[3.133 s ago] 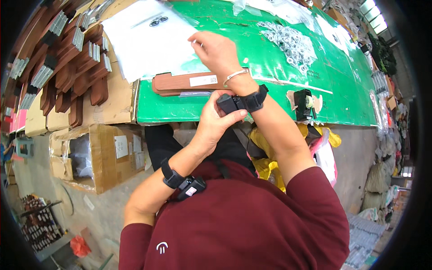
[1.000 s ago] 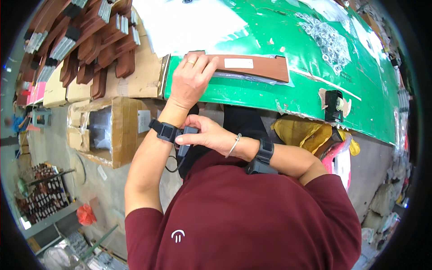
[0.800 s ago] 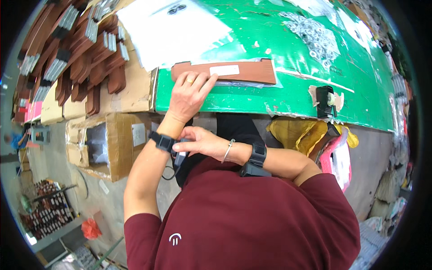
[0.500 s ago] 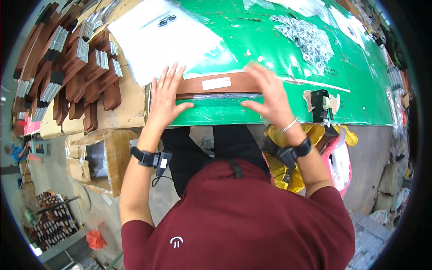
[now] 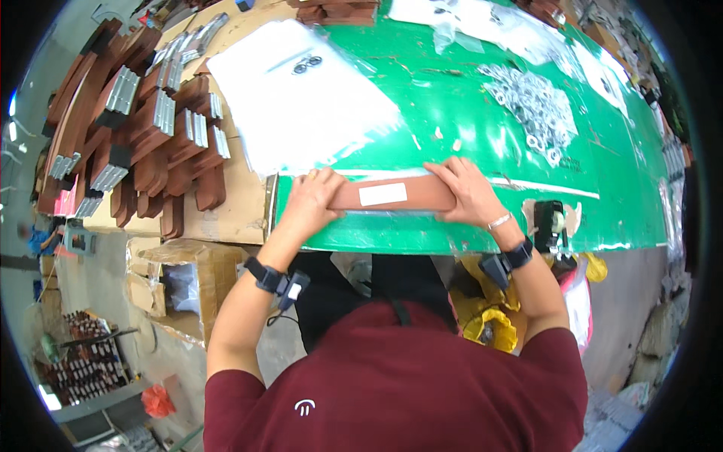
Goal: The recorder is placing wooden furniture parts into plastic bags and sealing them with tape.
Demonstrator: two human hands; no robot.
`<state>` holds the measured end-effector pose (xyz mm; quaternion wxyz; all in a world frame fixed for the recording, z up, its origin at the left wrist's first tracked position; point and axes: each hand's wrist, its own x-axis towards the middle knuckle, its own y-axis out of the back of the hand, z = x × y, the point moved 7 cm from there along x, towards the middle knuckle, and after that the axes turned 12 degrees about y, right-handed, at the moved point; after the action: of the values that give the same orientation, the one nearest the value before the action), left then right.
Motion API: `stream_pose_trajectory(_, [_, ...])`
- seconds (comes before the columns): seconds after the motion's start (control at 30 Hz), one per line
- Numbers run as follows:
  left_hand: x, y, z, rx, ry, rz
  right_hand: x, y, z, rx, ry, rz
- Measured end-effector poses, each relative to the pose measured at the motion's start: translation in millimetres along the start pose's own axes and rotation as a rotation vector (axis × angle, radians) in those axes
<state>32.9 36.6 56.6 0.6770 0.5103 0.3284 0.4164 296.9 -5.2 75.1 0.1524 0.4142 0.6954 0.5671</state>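
A reddish-brown, wood-coloured bar with a white label (image 5: 416, 193) lies crosswise in front of me at the near side of the green tabletop (image 5: 376, 239). My left hand (image 5: 313, 200) is closed round its left end. At the other end my right hand (image 5: 468, 193) grips it, thumb on the near side and fingers over the far edge. Some clear plastic shows along the bar's edges. Just beyond it lies a stack of white plastic bags (image 5: 301, 105), with two small black rings (image 5: 307, 65) on top.
Brown bars with metal strips (image 5: 162, 135) are piled on cardboard at the left. A black tape dispenser (image 5: 547, 226) stands right of my right hand. Farther off lies a heap of small clear-bagged rings (image 5: 531, 109). An open cardboard box (image 5: 215, 280) sits below the table's left side.
Both hands have gone from spread fingers at the bar's ends to gripping it. The bar now sits a little raised or tilted, and the view has shifted.
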Motion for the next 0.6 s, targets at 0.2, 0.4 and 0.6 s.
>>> stream_pose_trajectory(0.2, [43, 56, -15, -0.336, -0.008, 0.291, -8, 5, -11, -0.09, -0.115, -0.176])
stream_pose_trajectory(0.4, [119, 19, -67, -0.065, 0.243, 0.304, 5, 29, 1, 0.137, -0.153, 0.132])
stream_pose_trajectory(0.6, [138, -2, -88, -0.145, 0.27, 0.084, 12, 34, 16, 0.407, -0.205, 0.328])
